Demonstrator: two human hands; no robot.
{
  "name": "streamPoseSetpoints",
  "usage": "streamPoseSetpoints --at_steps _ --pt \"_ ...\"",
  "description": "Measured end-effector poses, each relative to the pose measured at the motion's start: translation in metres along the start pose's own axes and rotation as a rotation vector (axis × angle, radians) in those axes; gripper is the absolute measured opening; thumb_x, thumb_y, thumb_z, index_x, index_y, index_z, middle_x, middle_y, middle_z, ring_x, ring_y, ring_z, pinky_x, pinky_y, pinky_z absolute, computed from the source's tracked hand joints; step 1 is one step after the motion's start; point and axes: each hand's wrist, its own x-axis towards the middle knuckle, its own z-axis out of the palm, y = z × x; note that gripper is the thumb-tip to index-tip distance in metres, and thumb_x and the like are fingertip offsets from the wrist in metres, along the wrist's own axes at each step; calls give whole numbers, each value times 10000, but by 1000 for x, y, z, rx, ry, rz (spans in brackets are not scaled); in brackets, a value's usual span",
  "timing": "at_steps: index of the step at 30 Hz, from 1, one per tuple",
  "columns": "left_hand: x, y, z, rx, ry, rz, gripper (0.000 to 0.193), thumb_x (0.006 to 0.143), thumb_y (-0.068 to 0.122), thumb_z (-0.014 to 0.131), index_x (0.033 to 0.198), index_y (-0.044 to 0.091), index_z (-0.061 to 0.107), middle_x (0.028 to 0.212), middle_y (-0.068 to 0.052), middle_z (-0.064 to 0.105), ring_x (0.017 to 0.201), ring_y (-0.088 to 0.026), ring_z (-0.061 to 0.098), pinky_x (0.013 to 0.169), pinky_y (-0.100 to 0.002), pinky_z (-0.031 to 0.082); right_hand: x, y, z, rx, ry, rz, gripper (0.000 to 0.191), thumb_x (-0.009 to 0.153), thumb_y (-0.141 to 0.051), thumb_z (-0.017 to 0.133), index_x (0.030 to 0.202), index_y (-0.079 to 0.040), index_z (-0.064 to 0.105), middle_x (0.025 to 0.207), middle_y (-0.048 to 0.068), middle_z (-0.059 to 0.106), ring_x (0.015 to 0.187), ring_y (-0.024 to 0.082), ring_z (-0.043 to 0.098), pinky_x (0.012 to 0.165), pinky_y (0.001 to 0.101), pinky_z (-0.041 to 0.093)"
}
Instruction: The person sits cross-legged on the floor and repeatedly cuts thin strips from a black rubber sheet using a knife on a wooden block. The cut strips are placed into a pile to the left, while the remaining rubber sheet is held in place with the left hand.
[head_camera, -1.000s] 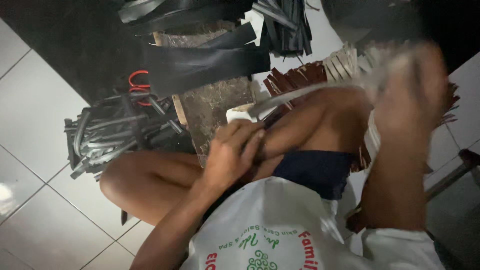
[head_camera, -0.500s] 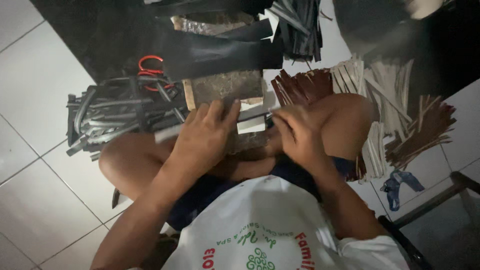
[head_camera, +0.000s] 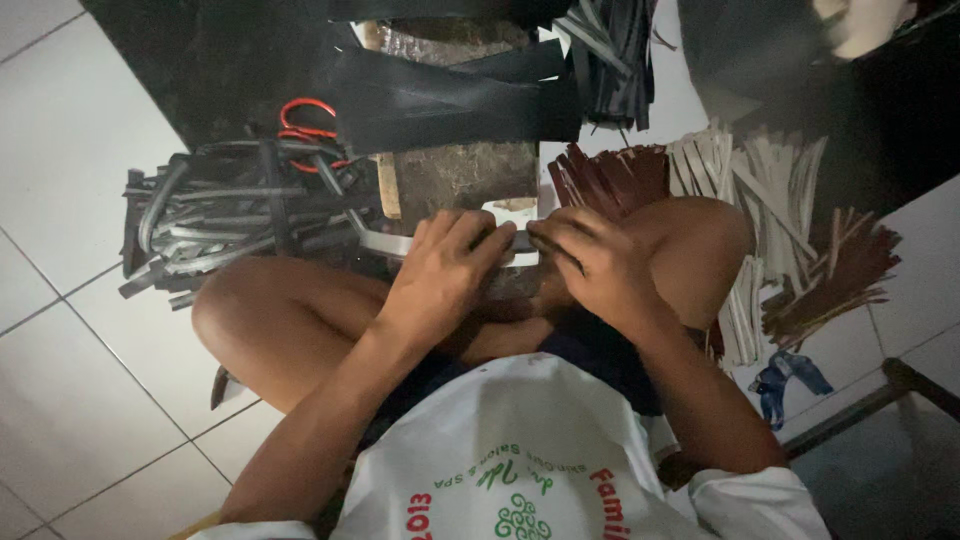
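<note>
1. A pale, flat strip (head_camera: 505, 235) lies across a worn, mottled wooden block (head_camera: 465, 178) in front of the seated person's crossed legs; its texture is dull, with a curved grey end reaching left.
2. Broad black sheets (head_camera: 450, 95), matte and rubbery-looking, lie folded over the far end of the block.
3. To the left, a loose heap of dark grey strips (head_camera: 230, 215) rests on the white floor tiles (head_camera: 70, 130); the strips are long, narrow and bent.
4. Red-handled scissors (head_camera: 305, 120) lie at the far edge of that heap.
5. To the right sit fans of thin slats: reddish-brown ones (head_camera: 610, 175) near the block, cream ones (head_camera: 760, 180) beyond, more brown ones (head_camera: 835, 275) farther right.
6. No container shows; everything lies in open piles.
7. The left hand (head_camera: 445, 275) is curled, fingers pressing down on the strip's left part.
8. The right hand (head_camera: 590, 260) is bent, fingertips pinching the strip's right end, just beside the left hand.
</note>
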Motion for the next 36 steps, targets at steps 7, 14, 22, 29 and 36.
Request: streamPoseSetpoints --at_steps 7,14,22,29,36 --pt "0 -10 -2 51 20 133 373 903 160 658 1265 73 681 1187 -54 631 1120 -254 597 902 -401 469 3 8 2 -40 91 -157 239 891 30 720 1117 -33 764 1078 90 721 928 233 716 811 337 589" --pt "3 -19 -3 95 -95 209 384 923 138 611 1285 28 677 1166 -51 630 1074 -247 589 880 -386 464 3 8 3 -309 131 -325 197 896 -54 796 1093 -49 795 997 50 724 795 178 689 674 326 553" --pt "15 -14 10 27 -72 161 377 897 138 622 1253 27 680 1158 -82 608 1084 -265 582 901 -396 472 -10 31 29 377 225 343 230 1077 -137 613 1269 -24 667 1083 71 691 858 128 637 727 262 532" --pt "30 -9 24 -171 52 22 291 900 103 689 1188 71 708 1118 -82 630 1044 -290 598 881 -408 479 -4 42 76 571 322 588 201 1081 -205 610 1082 -5 630 911 55 654 813 97 577 718 279 502" --pt "28 -32 13 -213 -73 40 383 799 43 698 1180 70 717 1089 -98 634 1038 -305 611 923 -422 510 0 52 78 471 302 628 223 1072 -235 603 1035 -20 646 835 32 659 768 95 579 698 276 510"
